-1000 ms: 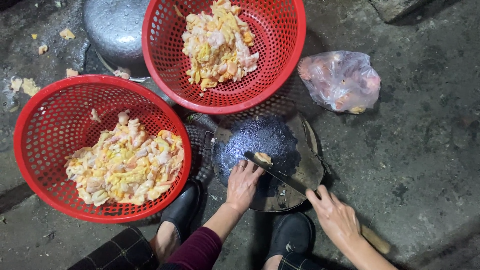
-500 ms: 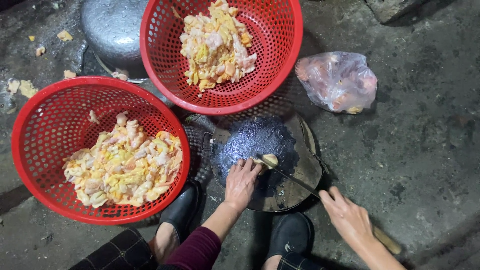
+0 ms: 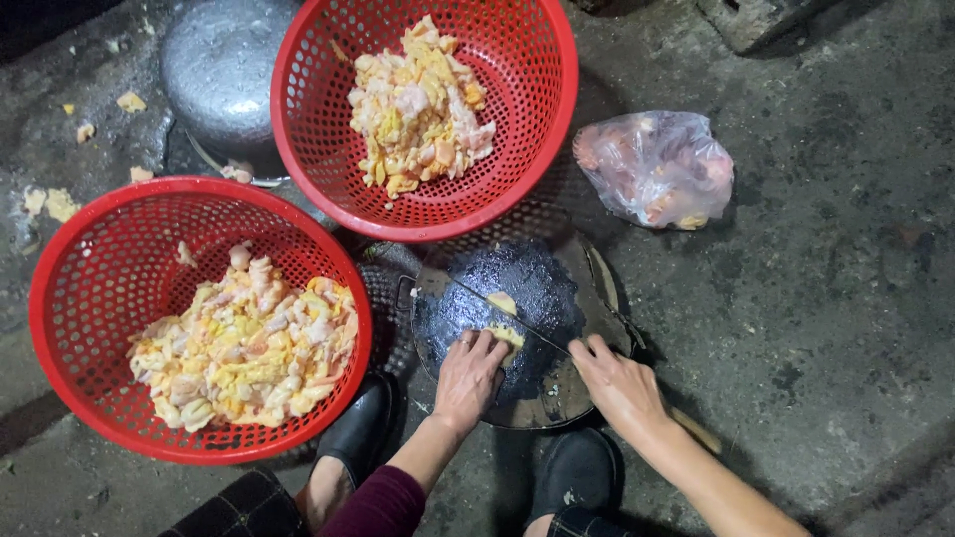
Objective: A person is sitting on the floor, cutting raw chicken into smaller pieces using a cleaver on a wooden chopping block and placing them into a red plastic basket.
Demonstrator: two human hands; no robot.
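Observation:
A dark round chopping block (image 3: 545,396) lies on the ground in front of me. My left hand (image 3: 470,373) presses a small yellow piece of food (image 3: 506,336) onto it. My right hand (image 3: 617,383) grips the handle of a cleaver (image 3: 468,294), whose blade lies flat across the block between that piece and a second yellow piece (image 3: 502,302). Two red mesh baskets hold cut yellow-and-pink pieces: one at the left (image 3: 70,259), one at the top middle (image 3: 542,129).
A clear plastic bag (image 3: 657,167) of pinkish pieces lies to the right of the upper basket. A metal pot lid (image 3: 214,75) sits at top left, with scraps (image 3: 48,203) scattered on the wet concrete. My black shoes (image 3: 363,430) are below the block.
The cleaver has swung down from a raised, angled position and now lies across the block. My right hand moved left toward the block. My left hand shifted slightly down with the piece.

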